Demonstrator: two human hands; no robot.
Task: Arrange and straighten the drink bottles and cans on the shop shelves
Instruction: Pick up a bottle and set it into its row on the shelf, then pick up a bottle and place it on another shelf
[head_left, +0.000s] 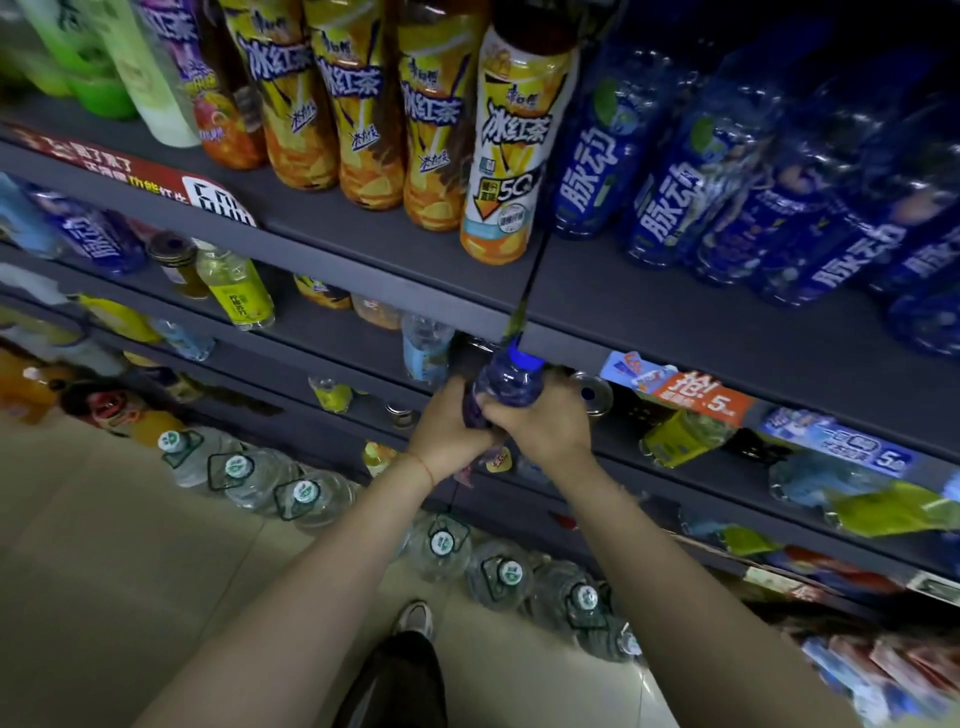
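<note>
A blue drink bottle (506, 382) with a bright blue cap is held upright just below the front edge of the upper shelf (675, 332). My left hand (447, 431) wraps its lower body from the left. My right hand (540, 423) grips it from the right, fingers over the bottle's middle. On the upper shelf stand several yellow iced-tea bottles (431, 119), with a white-labelled tea bottle (511, 150) at the right end of that row. To the right of it stand several blue bottles (670, 182).
Lower shelves hold a yellow-green bottle (236, 286), a pale blue bottle (426, 345) and can tops (589, 392). Large water jugs (306, 496) line the tiled floor along the shelf base. My shoe (414, 618) is below. Price tags (698, 395) hang on the shelf edge.
</note>
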